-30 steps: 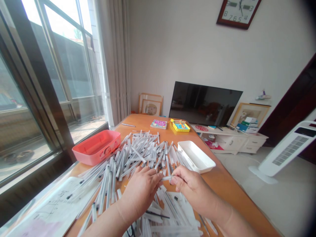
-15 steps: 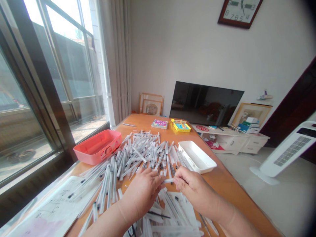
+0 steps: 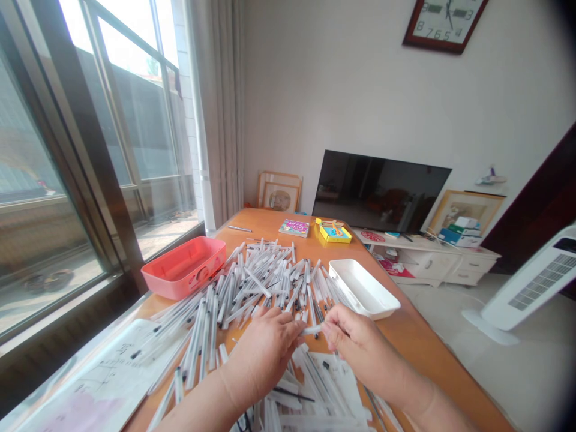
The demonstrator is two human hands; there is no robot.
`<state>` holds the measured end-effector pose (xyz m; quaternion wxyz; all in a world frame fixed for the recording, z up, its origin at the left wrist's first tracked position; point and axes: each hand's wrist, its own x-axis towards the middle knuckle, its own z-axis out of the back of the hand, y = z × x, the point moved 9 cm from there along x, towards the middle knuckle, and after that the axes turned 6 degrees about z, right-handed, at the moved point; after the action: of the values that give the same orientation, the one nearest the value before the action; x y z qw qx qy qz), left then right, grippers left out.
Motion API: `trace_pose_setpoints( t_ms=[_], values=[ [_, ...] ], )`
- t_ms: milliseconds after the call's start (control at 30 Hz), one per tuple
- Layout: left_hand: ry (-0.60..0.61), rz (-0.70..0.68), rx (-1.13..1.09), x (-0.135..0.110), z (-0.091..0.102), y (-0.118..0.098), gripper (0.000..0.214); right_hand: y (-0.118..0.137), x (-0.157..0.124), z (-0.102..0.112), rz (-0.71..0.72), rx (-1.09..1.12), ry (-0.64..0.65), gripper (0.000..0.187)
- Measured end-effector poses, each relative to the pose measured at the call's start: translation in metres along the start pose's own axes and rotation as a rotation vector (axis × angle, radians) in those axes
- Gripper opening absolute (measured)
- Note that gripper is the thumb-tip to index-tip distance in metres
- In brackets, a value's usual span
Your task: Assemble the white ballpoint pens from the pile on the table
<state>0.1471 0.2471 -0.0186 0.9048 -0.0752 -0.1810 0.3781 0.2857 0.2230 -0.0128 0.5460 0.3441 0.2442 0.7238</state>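
Between my two hands, low over the table, is a translucent white pen cap or pen barrel point(image 3: 311, 330); I cannot tell which. My left hand point(image 3: 270, 339) is closed on its left end, back of the hand up. Thumb and fingers of my right hand point(image 3: 348, 333) pinch the right end. Beyond them spreads a heap of clear pen barrels point(image 3: 265, 270), some with black ends. More loose pen parts point(image 3: 324, 384) lie on white paper below my hands, partly hidden by my left wrist.
A red plastic tray point(image 3: 182, 288) stands at the left, a white tray point(image 3: 387, 305) at the right. Farther back on the wooden table point(image 3: 432, 372) are a pen point(image 3: 239, 228), a small book point(image 3: 294, 228) and a yellow box point(image 3: 335, 235). Written paper point(image 3: 96, 384) lies front left.
The view has shifted slightly, so everything sits a little farther right. Both hands keep their grip on the translucent piece, which hardly differs in position between them.
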Motion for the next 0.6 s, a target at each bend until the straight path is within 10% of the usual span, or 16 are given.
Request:
trace_pose_setpoints(
  t_ms=[600],
  values=[
    [0.023, -0.007, 0.007, 0.0007, -0.0045, 0.0004, 0.017, -0.0017, -0.0005, -0.0022, -0.044, 0.036, 0.064, 0.035]
  ],
)
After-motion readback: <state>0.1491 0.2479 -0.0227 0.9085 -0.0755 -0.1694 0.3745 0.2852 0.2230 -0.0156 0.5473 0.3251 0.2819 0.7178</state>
